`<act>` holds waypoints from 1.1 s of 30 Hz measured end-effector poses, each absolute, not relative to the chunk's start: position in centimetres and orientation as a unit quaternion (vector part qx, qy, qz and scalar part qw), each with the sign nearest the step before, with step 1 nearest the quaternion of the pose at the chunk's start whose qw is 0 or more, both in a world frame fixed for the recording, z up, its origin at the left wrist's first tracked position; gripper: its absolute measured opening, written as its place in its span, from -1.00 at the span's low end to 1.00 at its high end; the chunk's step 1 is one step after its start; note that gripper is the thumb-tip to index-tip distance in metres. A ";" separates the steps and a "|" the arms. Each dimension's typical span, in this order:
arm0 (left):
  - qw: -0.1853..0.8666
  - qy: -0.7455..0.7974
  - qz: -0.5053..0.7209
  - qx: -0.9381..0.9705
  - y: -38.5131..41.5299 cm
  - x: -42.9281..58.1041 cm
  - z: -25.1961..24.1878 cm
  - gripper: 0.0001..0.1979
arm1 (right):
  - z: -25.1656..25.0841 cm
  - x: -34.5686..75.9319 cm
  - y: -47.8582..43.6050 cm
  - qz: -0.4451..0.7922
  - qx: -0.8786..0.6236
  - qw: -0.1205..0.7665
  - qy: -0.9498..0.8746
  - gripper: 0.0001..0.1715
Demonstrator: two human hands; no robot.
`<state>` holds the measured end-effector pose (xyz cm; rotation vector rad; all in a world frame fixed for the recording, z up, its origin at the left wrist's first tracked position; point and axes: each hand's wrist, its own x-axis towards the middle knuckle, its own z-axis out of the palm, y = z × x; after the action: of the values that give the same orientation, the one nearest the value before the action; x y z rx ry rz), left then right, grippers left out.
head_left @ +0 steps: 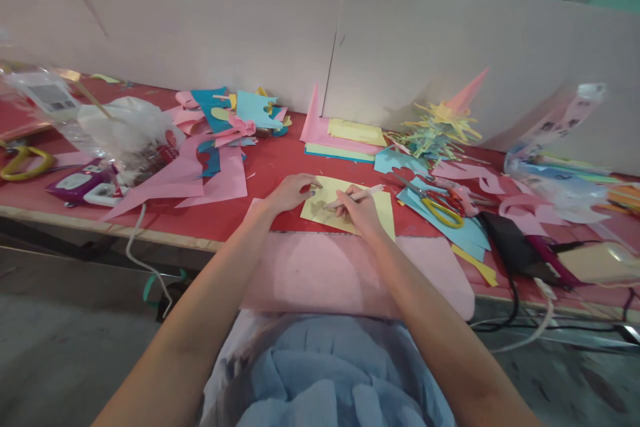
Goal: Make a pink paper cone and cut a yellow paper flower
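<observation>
A yellow sheet of paper (327, 188) lies on the red tabletop in front of me. My right hand (361, 212) is closed around a light-coloured pen (369, 191), whose lower end points down at the middle of the sheet. At the sheet's left edge rests my left hand (293, 192), fingers bent and apart, with the fingertips touching the paper. Whether there are marks under the pen is too blurred to tell. A pink sheet (310, 270) hangs over the table's front edge below my wrists.
Scissors with yellow handles (443, 212) lie on blue paper to the right, beside a pink glue gun (463, 197). Stacked coloured sheets (355, 133) and a paper cone with fringes (440, 121) stand behind. Paper scraps (220, 170) and a plastic bag (127, 127) lie left.
</observation>
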<state>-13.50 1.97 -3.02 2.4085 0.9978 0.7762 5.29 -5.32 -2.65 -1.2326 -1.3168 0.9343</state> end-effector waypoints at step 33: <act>0.212 0.362 0.268 0.867 1.5 -13.5 -2.5 -0.75 | -2.5 5.2 -5.5 0.362 -0.526 0.525 -0.562 -0.62</act>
<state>-13.51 1.54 -2.47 2.4096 1.0055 0.7455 5.23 -5.51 -2.52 -1.2589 -1.3437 0.8666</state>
